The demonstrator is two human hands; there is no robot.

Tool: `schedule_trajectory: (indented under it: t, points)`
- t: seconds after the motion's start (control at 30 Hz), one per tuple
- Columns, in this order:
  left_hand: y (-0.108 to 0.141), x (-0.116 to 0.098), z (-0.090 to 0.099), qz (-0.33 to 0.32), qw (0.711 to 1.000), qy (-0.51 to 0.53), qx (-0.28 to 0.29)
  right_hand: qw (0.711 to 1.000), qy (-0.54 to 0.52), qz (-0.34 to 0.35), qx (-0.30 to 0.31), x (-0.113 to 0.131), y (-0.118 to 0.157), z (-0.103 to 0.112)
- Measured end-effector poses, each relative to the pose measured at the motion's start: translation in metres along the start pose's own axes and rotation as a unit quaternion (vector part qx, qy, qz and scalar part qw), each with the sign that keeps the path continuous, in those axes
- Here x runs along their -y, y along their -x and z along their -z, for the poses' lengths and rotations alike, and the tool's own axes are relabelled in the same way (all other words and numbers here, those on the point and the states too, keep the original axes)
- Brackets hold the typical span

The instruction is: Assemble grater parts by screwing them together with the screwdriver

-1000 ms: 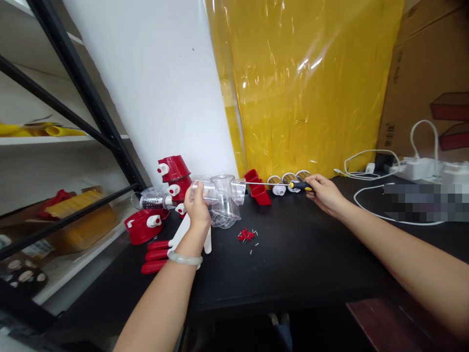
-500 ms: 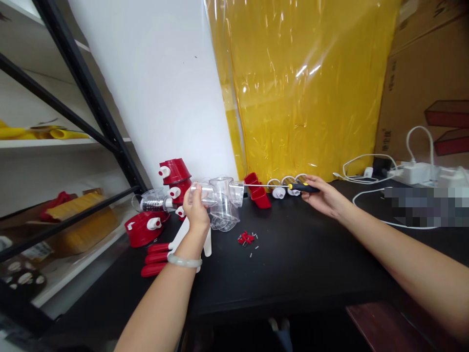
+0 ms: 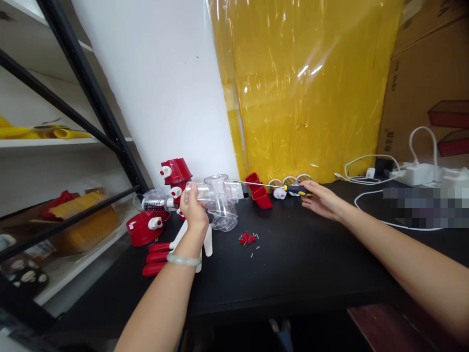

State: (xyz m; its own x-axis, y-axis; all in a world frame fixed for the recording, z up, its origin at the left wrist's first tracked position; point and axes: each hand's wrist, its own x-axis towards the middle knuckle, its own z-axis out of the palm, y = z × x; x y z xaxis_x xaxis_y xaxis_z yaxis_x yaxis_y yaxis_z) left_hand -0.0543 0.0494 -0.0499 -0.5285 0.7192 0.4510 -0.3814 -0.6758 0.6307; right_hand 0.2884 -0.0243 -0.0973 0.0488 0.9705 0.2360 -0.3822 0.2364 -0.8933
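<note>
My left hand (image 3: 194,208) is wrapped round one end of a clear plastic housing (image 3: 220,195), holding it over the black table. In my right hand (image 3: 318,198) is a long screwdriver (image 3: 293,189) with a black and yellow handle, lying nearly level. Its shaft points left and its tip reaches the housing's right-hand tube; I cannot tell what the tip touches. Below, a small heap of red plastic pieces (image 3: 246,238) lies on the table with several screws (image 3: 257,247) beside it.
Red bases (image 3: 176,171) with white knobs are stacked behind my left hand, near a grater drum (image 3: 156,203). Red-handled white cranks (image 3: 157,257) lie in front. Further right are a red hopper (image 3: 261,195), white-ended drums (image 3: 280,192) and white cables (image 3: 370,178). A shelf rack (image 3: 84,83) stands left.
The housing has tilted slightly and shifted a little left in my left hand. My right hand and the screwdriver have moved slightly left, with the handle a little lower.
</note>
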Motion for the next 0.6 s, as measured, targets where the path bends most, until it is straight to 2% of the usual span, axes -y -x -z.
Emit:
schedule_trajectory:
  t: [0.13,0.27,0.37,0.47,0.6]
  points:
    - [0.0007,-0.0004,-0.0012,-0.001,1.0,0.009,-0.001,0.998,-0.056,-0.02,0.019,0.0021,0.0015,-0.0003]
    - [0.0007,-0.0001,-0.0002,-0.012,1.0,-0.005,0.009,0.998,-0.004,-0.067,0.014,-0.0039,0.0,-0.0008]
    - [0.0006,-0.0005,0.0005,-0.008,1.0,-0.013,0.014,0.999,0.039,-0.031,0.013,-0.0047,0.0,-0.0026]
    - [0.001,-0.0018,0.0,0.005,1.0,-0.025,-0.004,1.0,-0.003,0.005,-0.003,0.0002,0.0019,-0.0038]
    - [0.0026,-0.0033,-0.0011,0.011,1.0,-0.022,-0.009,0.999,-0.048,-0.009,0.015,0.0036,0.003,-0.0013]
